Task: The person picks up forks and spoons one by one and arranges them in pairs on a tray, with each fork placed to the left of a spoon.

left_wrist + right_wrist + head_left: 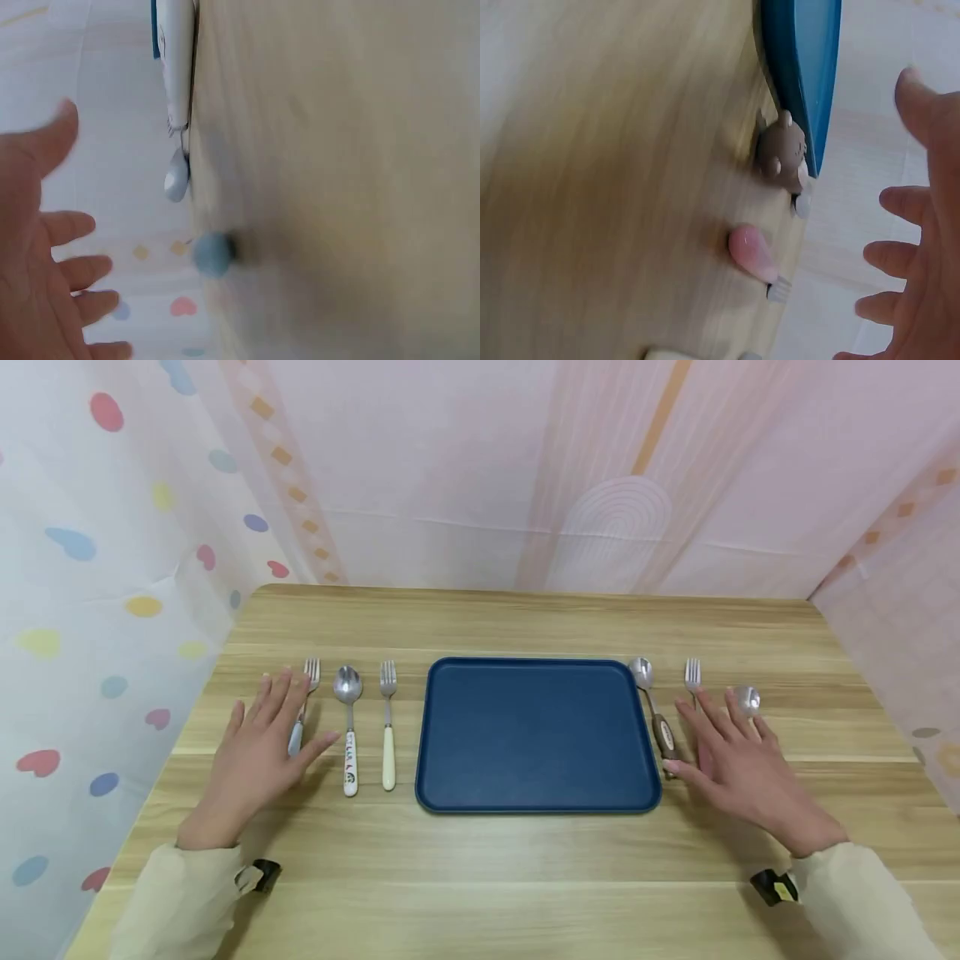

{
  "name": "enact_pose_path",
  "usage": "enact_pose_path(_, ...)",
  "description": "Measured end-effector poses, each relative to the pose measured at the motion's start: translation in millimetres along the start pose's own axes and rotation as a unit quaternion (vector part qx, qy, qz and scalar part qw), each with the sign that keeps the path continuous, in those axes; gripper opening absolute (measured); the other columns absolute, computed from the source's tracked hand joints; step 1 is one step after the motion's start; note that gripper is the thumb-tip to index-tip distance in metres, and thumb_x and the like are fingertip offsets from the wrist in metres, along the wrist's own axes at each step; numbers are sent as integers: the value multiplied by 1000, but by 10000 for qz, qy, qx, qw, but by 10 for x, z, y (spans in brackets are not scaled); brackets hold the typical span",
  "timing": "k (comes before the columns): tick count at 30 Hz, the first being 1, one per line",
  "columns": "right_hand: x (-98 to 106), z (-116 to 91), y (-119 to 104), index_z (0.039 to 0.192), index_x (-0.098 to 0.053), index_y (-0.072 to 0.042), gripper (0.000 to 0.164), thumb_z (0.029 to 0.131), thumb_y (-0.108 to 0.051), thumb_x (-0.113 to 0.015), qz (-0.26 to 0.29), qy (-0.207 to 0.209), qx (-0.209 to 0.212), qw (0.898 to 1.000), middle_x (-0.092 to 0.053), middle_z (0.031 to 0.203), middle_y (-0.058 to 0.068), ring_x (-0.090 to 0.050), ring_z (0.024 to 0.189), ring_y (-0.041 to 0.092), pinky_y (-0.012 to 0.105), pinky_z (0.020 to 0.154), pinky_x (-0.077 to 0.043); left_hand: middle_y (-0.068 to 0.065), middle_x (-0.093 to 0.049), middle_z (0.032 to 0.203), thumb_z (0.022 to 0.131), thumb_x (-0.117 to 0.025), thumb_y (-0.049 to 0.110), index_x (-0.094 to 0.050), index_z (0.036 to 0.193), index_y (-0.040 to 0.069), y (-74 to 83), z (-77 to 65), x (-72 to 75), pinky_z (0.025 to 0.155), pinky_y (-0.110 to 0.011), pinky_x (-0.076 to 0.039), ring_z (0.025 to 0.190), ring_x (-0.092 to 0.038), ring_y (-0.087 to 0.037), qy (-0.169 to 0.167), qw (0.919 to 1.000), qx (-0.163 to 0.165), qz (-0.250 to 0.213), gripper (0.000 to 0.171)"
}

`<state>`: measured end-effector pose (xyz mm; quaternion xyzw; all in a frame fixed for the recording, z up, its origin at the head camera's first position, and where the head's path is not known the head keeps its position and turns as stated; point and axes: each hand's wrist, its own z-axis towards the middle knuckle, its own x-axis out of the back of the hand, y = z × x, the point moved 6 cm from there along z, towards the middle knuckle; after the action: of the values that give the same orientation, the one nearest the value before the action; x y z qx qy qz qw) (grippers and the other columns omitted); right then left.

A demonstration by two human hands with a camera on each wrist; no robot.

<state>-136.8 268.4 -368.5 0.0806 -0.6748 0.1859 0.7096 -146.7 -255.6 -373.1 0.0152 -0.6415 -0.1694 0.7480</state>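
My left hand (258,747) hovers with spread fingers over a fork with a light blue handle (296,739), partly covering it. Beside it lie a spoon with a printed white handle (350,764) and a fork with a cream handle (388,758). My right hand (738,764), fingers also spread, is above a fork with a pink handle (751,253) and a spoon (747,700) whose handle is mostly hidden. Near its thumb is a spoon with a brown handle (663,737), its bowl by the tray's corner. Neither hand holds anything.
A dark blue rectangular tray (538,735) lies mid-table between the two groups of cutlery. The wooden table (480,889) meets patterned curtains (450,460) at its back and sides.
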Motion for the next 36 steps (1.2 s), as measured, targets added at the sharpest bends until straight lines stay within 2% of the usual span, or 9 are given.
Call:
enact_pose_path(3,-10,42,-34,146,-27,-15,73,88,-51,-53,46,187,76,9998,-21,151,13,-8,136,37,69,93,-22,-26,-20,147,89,-52,50,-25,144,2,-39,44,32,98,-67,-20,133,-14,-43,69,9997,208,-89,78)
enact_pose_path(6,-4,97,-76,138,-40,-8,64,88,-45,-56,136,448,149,9988,-39,139,18,-28,127,40,68,85,-29,-32,-30,140,90,-52,47,-35,136,-5,-106,60,92,87,-68,-32,122,-29,-51,120,9978,614,-224,72)
enact_pose_path(8,0,142,-93,130,-48,-4,56,88,-41,-58,223,619,167,9977,-48,127,19,-36,118,38,66,84,-32,-34,-33,137,91,-51,46,-38,132,-8,-161,58,142,80,-68,-35,115,-34,-54,136,9954,883,-334,69)
enact_pose_path(10,-2,191,-107,120,-54,-1,47,89,-36,-58,344,688,184,9969,-52,118,19,-41,111,37,62,84,-35,-35,-32,135,91,-50,46,-38,131,-9,-219,52,189,79,-68,-36,113,-34,-56,75,9926,1127,-456,69)
enact_pose_path(15,-71,314,-69,99,-62,0,32,91,-30,-57,718,382,-109,9966,-58,97,16,-52,88,30,48,73,-46,-38,-36,129,91,-49,47,-37,130,-11,-353,52,225,79,-65,-36,106,-39,-54,-162,9852,1514,-791,72)
enact_pose_path(20,-155,405,-32,92,-63,-2,28,92,-30,-55,1146,-76,-401,9926,-55,85,10,-51,73,21,36,61,-46,-34,-48,108,91,-50,48,-44,118,-13,-462,39,149,68,-53,-42,89,-49,-43,-575,9750,1927,-946,66)
enact_pose_path(26,-184,473,-51,85,-61,-4,26,92,-28,-55,1192,-359,-654,9901,-52,72,6,-47,63,18,31,55,-40,-23,-56,87,89,-54,43,-45,102,-7,-482,63,29,59,-39,-42,73,-53,-30,-956,9696,2010,-1017,52)
enact_pose_path(32,-207,558,-147,84,-60,-2,22,92,-22,-55,1225,-634,-766,9875,-54,67,5,-48,55,15,29,49,-41,-9,-50,67,91,-54,36,-46,89,-2,-471,46,-67,54,-33,-37,63,-46,-24,-1314,9664,2033,-870,38)
enact_pose_path(36,-211,578,-201,84,-57,-1,19,92,-18,-55,1169,-631,-956,9865,-54,65,6,-49,53,15,30,47,-41,-7,-50,64,92,-54,36,-45,86,-1,-436,44,-84,52,-31,-36,59,-45,-22,-1363,9694,1842,-886,38)
